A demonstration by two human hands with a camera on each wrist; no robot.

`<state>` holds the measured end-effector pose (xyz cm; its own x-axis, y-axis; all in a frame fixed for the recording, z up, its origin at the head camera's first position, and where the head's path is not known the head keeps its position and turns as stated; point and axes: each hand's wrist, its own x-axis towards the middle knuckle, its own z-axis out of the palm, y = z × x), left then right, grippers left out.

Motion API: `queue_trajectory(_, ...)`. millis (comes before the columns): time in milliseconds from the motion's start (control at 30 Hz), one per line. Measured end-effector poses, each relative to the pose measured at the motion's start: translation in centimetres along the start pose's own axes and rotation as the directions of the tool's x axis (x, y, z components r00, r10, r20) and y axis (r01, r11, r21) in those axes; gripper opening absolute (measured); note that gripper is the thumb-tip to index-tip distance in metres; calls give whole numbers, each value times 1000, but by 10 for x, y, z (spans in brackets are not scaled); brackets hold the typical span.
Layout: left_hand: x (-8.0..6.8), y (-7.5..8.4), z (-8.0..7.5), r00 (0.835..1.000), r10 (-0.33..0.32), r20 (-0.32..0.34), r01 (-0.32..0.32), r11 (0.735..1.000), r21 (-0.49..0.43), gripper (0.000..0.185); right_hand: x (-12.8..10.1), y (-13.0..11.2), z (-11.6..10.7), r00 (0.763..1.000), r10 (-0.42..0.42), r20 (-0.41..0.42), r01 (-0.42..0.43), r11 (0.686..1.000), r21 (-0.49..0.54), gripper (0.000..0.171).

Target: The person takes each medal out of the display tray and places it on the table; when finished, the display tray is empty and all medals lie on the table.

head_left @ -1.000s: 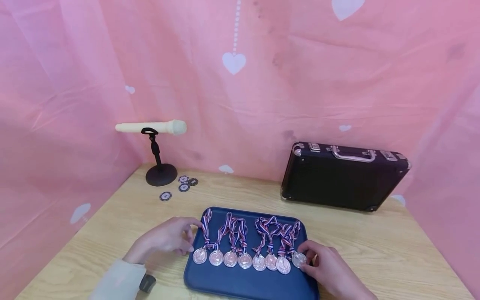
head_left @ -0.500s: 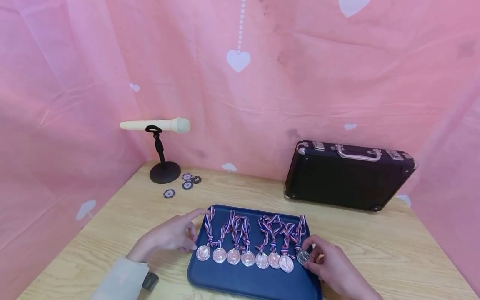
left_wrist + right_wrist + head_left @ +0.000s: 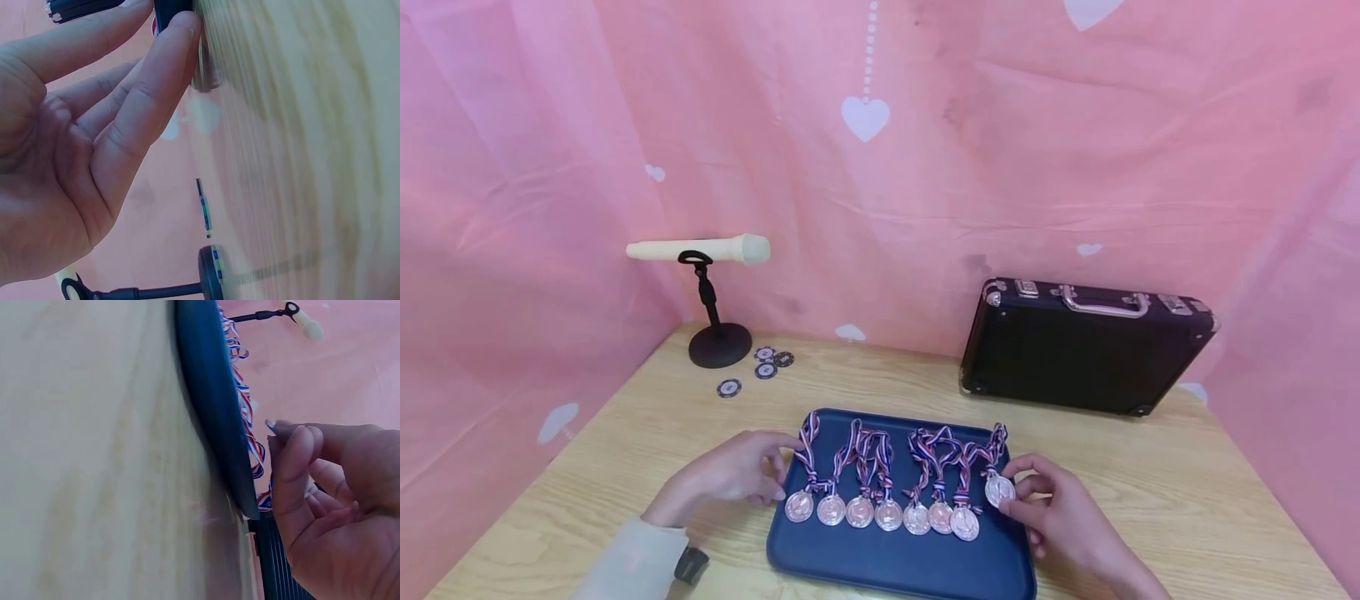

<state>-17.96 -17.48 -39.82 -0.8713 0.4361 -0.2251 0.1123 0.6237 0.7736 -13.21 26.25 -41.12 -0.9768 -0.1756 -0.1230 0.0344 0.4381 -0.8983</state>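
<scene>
A blue tray (image 3: 895,558) carries a row of silver medals (image 3: 860,512) on striped red, white and blue ribbons (image 3: 880,454). At its right end, my right hand (image 3: 1060,512) pinches one medal (image 3: 998,490) between thumb and fingers. That medal is tilted up, its ribbon trailing back over the tray; from the right wrist camera only a thin edge of the medal (image 3: 271,427) shows at the fingertips. My left hand (image 3: 741,475) touches the tray's left rim with index finger and thumb, fingers loosely bent. The left wrist view has the thumb (image 3: 184,31) against the tray's dark edge.
Behind the tray on the right stands a black briefcase (image 3: 1082,350) with a silver handle. At back left, a white microphone (image 3: 700,249) rests on a black stand (image 3: 720,343), with poker chips (image 3: 766,370) close by. A pink heart-patterned cloth (image 3: 925,208) hangs behind the wooden table (image 3: 625,442).
My right hand has lifted and tilted the rightmost medal, shifting it slightly toward the tray's back, away from its neighbour. The left hand stays at the rim.
</scene>
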Motion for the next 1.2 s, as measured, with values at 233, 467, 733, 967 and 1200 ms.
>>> queue_trajectory(233,0,0,1,1000,-13,2,13,1000,13,69,7,-13,-15,990,-97,-101,100,995,30,40)
queue_trajectory(467,-1,0,2,1000,0,-1,0,1000,10,71,19,-25,-48,970,-153,-189,158,987,11,36)
queue_trajectory(733,0,3,1,1000,-18,-8,18,999,27,70,20,10,-58,991,-32,-129,31,999,-11,42)
queue_trajectory(967,-1,4,1,1000,-12,-3,13,999,39,75,13,29,-54,997,64,42,-62,997,-52,40)
queue_trajectory(1200,-3,4,0,1000,14,10,-14,999,44,57,1,26,-49,996,92,8,-90,985,-148,34)
